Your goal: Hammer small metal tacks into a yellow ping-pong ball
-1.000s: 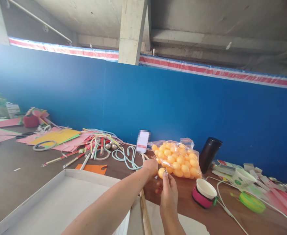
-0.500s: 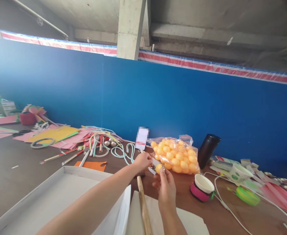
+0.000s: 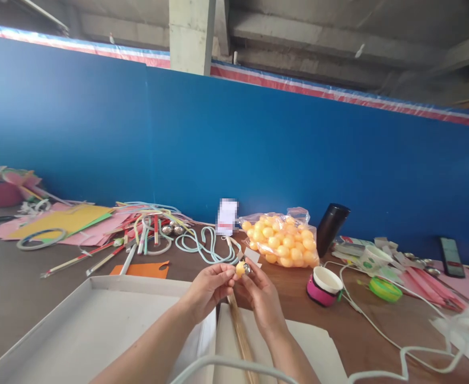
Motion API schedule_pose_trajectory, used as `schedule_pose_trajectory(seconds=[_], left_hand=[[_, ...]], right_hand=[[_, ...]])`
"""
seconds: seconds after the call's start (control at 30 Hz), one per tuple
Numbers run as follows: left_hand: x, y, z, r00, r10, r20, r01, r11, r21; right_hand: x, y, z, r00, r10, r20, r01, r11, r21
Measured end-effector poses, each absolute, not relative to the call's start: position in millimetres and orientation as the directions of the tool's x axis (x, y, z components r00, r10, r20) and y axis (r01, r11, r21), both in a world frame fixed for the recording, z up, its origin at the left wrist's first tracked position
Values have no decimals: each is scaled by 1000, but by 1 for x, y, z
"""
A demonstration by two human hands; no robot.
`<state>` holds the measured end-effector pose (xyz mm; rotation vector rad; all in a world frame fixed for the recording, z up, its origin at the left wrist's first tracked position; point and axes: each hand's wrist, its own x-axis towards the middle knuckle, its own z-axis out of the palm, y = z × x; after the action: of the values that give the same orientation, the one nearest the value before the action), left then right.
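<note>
I see both hands drawn together in front of me, just above the near edge of the surface [image 3: 18, 288]. My left hand [image 3: 210, 288] pinches a small orange ball [image 3: 240, 268] between thumb and fingertips, gripping it from its left side. My right hand [image 3: 260, 296] meets it from the other side, its fingertips closed on a shiny metal piece [image 3: 247, 269] that touches the ball; it is too small for me to say what it is. The ball sits between the two hands, lifted off the surface.

Directly below the hands a wooden stick [image 3: 240, 330] runs toward me, lying between a white tray [image 3: 58, 330] under my left forearm and a white sheet [image 3: 318, 352] under my right. Beyond the right hand, near it, a clear bag of orange balls [image 3: 284, 242] rests on the surface, with a black cylinder [image 3: 332, 229] leaning just to its right. To the right of the right hand stands a white cup with a pink band [image 3: 324, 285], and a white cable [image 3: 362, 314] trails past it. Farther right lie a green disc [image 3: 385, 289] and a phone [image 3: 451, 257]. Beyond the left hand are loops of mint cord [image 3: 202, 245], and to its left an orange card [image 3: 142, 269] beside a scatter of coloured sticks [image 3: 98, 256]
</note>
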<state>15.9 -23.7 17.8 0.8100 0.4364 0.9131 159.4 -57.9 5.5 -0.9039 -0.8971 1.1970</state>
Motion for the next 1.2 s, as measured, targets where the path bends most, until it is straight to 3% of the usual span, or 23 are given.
schedule_pose_trajectory(seconds=[0.4, 0.67, 1.0, 1.2], left_hand=[[14, -23, 11, 577, 817, -4, -534, 381, 755], [12, -24, 13, 593, 804, -39, -504, 408, 761], [13, -25, 13, 549, 836, -21, -506, 352, 787], [12, -25, 13, 544, 839, -18, -502, 343, 794]], right_hand=[[154, -67, 14, 105, 988, 112, -155, 127, -980], [154, -71, 17, 43, 992, 117, -219, 124, -968], [153, -73, 24, 96, 984, 153, -110, 163, -980], [152, -75, 26, 99, 984, 146, -166, 161, -973]])
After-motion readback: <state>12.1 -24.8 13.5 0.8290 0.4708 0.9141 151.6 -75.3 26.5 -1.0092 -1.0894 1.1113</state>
